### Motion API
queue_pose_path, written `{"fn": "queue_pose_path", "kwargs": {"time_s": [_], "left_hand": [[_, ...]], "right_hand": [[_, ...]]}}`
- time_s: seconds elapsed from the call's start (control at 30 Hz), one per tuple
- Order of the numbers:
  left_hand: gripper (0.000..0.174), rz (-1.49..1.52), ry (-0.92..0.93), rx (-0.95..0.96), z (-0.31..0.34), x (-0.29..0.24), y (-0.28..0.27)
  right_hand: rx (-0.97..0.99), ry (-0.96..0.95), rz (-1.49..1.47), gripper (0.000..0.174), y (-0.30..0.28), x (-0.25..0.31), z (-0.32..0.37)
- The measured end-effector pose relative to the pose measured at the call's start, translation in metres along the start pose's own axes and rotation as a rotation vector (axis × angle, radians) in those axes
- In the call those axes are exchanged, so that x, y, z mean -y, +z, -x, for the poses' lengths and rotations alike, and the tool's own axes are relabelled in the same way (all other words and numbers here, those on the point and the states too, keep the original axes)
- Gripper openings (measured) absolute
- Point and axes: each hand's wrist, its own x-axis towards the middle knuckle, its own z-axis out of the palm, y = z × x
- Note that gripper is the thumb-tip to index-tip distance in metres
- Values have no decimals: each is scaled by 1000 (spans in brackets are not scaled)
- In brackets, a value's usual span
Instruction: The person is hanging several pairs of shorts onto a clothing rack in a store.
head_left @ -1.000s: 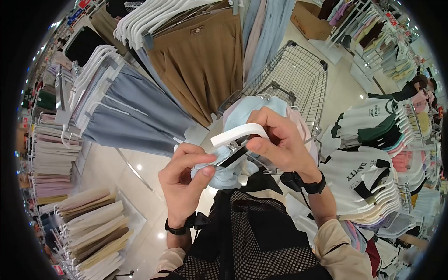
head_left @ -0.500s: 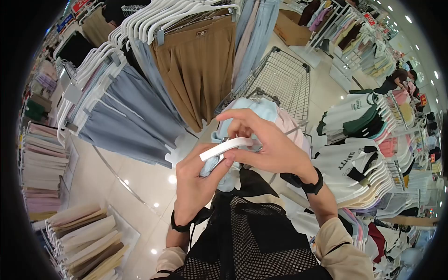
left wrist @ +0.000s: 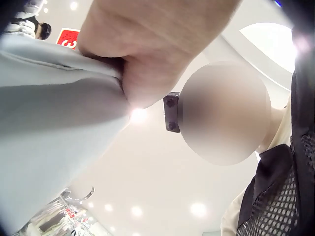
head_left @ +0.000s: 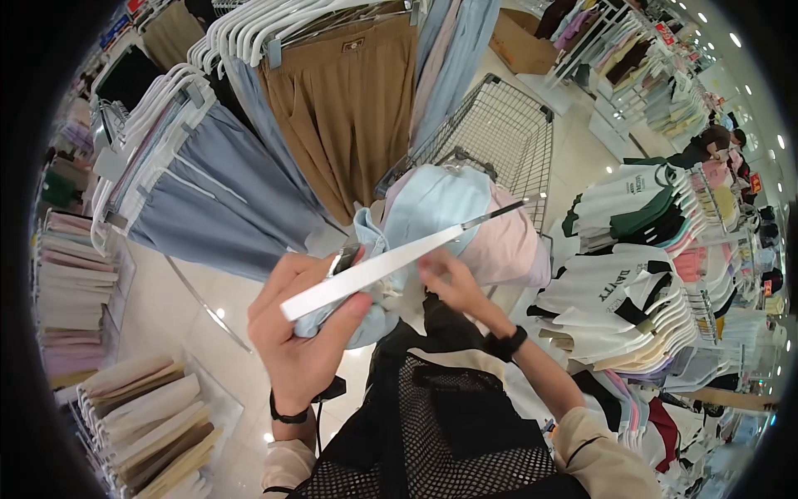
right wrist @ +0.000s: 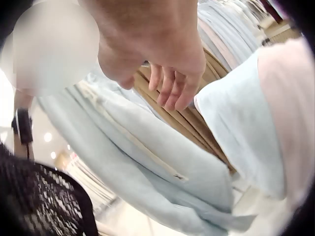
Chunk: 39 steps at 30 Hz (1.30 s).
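Observation:
My left hand (head_left: 291,349) grips a white clip hanger (head_left: 374,270) by one end, thumb along its side. From the hanger's far end a thin metal part (head_left: 495,214) sticks out, and a metal clip (head_left: 343,259) shows by my left fingers. Pale blue trousers (right wrist: 138,132) with a cream drawstring hang beneath the hanger. In the left wrist view, pale cloth (left wrist: 59,113) runs up to the hand. My right hand (head_left: 455,289) is under the hanger's far half, beside the trousers. Its fingers curl loosely around nothing in the right wrist view.
A wire shopping cart (head_left: 495,125) stands ahead, with light blue (head_left: 436,200) and pink (head_left: 507,241) clothes over its near end. Brown trousers (head_left: 345,108) and grey-blue trousers (head_left: 208,191) hang on the left. Shirts (head_left: 611,283) hang on racks at the right.
Both hands were together on the hanger. My right hand has let go and moved lower, away from the left. The hanger has swung so its full length shows, pointing up and right.

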Motion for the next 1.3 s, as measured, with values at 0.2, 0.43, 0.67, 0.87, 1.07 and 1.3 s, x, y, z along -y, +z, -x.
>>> {"fn": "queue_pose_path", "kwargs": {"time_s": [0.2, 0.43, 0.67, 0.87, 1.07, 1.3], "left_hand": [[43, -25, -32, -101, 8, -32, 5], [53, -72, -42, -326, 20, -42, 21], [35, -86, -108, -388, 30, -22, 6], [33, -187, -239, -299, 36, -10, 4], [37, -77, -195, -414, 35, -7, 8], [31, -56, -211, -483, 33, -10, -4]], "right_hand": [[405, -138, -721, 81, 4, 66, -75], [533, -61, -799, 60, -16, 78, -86], [237, 50, -828, 18, -54, 47, -59], [21, -79, -694, 19, -69, 57, -54], [100, -238, -595, 14, -68, 60, -39], [324, -188, -376, 18, -73, 76, -6]]}}
